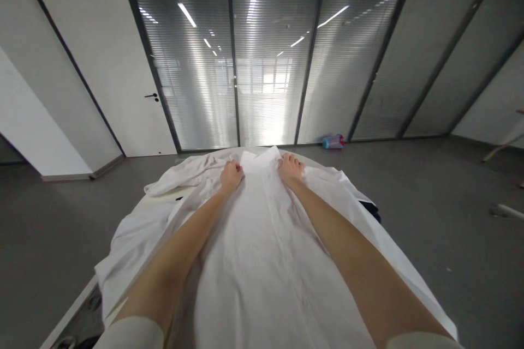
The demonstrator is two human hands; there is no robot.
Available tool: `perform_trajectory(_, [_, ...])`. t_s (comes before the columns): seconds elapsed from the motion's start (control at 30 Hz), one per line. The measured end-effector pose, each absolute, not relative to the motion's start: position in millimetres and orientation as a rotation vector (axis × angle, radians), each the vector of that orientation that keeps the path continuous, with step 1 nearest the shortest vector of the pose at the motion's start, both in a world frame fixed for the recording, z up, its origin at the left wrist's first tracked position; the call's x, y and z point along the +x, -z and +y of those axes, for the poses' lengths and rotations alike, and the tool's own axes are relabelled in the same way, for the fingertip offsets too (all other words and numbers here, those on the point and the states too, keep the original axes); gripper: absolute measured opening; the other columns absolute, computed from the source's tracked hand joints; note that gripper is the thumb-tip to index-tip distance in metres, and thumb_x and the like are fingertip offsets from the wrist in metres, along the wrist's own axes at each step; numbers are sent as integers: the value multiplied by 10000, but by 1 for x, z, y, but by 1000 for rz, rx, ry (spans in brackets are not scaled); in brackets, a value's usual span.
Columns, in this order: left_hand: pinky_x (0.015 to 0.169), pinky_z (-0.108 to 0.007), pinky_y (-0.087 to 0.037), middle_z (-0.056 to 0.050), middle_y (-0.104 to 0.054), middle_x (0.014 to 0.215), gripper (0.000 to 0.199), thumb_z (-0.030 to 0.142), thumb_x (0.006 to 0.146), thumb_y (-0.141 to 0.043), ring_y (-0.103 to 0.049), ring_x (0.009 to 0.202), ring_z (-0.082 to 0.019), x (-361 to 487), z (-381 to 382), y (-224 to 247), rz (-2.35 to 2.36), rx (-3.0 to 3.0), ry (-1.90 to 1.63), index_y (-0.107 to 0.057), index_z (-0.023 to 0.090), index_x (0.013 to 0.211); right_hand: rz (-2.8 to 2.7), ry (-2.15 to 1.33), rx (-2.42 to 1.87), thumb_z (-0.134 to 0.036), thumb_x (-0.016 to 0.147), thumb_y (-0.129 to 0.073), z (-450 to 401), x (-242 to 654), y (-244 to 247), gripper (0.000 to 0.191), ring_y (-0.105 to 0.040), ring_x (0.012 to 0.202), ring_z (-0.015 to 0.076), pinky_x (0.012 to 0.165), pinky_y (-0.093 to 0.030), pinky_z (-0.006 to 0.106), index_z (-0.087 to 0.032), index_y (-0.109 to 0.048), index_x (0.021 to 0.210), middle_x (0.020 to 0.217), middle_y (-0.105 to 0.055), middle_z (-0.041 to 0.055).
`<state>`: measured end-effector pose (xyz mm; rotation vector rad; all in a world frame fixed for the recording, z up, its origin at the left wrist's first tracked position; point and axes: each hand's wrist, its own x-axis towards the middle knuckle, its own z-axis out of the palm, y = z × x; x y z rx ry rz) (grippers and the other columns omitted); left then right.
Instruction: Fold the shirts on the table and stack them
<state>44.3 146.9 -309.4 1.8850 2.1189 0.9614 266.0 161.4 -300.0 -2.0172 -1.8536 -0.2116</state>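
Observation:
A white button-up shirt (262, 240) lies spread out, its collar at the far end and its button strip running toward me. My left hand (231, 174) is closed on the fabric just left of the collar. On the right side of the collar, my right hand (291, 167) has its fingers bent over the cloth at the shoulder. Both forearms reach across the shirt. More white cloth (139, 229) lies bunched to the left, over the pale tabletop (166, 197).
Dark cloth (370, 210) shows under the shirt's right edge. A blue and red object (333, 142) sits on the floor by the glass partition (270, 65). A white door (102, 54) stands at the left. Furniture legs (501, 148) show at the far right.

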Motion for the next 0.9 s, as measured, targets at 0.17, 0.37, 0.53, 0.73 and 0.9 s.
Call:
perform_trajectory(0.17, [842,-321,-476,-113,-620,1142,179,254,962,-513,-653,1005,-232,48,148,334,2144,1939,-968,-600,199,1109,-2041,201,-2037,-271,1004,-405,156,261,311,349,-519,1217,338,1022,-311,481,-142,-510,1312,1311,-580,210])
perform_trajectory(0.37, [909,-368,-465,-156,-532,1239,413,255,914,-568,-604,1068,-260,49,134,338,2125,2005,-1039,-484,175,1311,-2271,197,-1972,-315,955,-529,118,302,265,383,-538,1216,310,959,-406,418,-195,-510,1318,1357,-561,166])
perform_trajectory(0.53, [1030,-469,-378,-162,-474,1329,437,189,854,-591,-452,1255,-344,81,107,322,2045,2354,-1099,-572,206,1290,-2396,100,-2094,-423,918,-601,45,383,231,298,-644,1045,292,823,-468,366,-218,-631,1132,1121,-698,117])
perform_trajectory(0.73, [996,-369,-453,-85,-613,1164,243,181,881,-561,-589,1106,-252,152,92,296,1427,2579,-759,-697,213,1079,-2279,-351,-2220,-567,885,-588,-56,479,253,379,-680,814,233,648,-467,289,-202,-683,915,903,-723,91])
perform_trajectory(0.9, [956,-297,-484,-84,-631,1167,370,162,882,-570,-651,1034,-205,208,96,285,1275,2602,-664,-648,202,1242,-1805,-1071,-2234,-747,807,-543,-128,520,305,587,-636,613,172,461,-433,228,-195,-666,963,802,-699,85])
